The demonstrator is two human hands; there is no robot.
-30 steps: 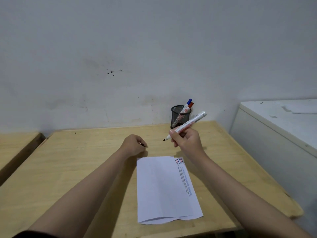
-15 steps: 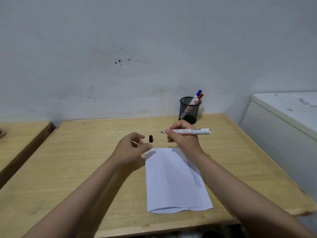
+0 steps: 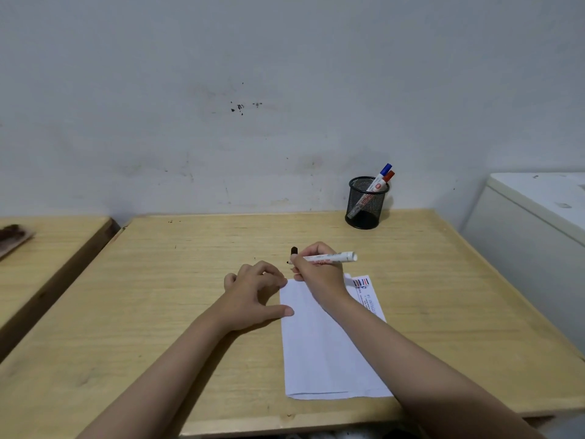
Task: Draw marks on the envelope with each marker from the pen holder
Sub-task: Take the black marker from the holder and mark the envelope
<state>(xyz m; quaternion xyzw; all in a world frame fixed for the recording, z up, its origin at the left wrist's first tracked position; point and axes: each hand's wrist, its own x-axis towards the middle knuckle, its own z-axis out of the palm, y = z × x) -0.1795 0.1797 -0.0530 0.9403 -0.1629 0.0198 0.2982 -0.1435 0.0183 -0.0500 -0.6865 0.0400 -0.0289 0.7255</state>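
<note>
A white envelope lies on the wooden table, printed corner at the far right. My right hand grips an uncapped white marker, lying almost level, its black tip pointing left just beyond the envelope's far edge. The marker's black cap stands on the table behind the tip. My left hand rests with fingers spread, fingertips and thumb on the envelope's left edge. A black mesh pen holder at the back holds a blue-capped marker and a red-capped marker.
A second wooden table stands at the left across a narrow gap, with a dark object on it. A white cabinet borders the right side. A grey wall runs right behind the table.
My left hand has left the cap standing on the table and dropped onto the envelope's left edge. My right hand has lowered the marker toward the envelope's far edge.
</note>
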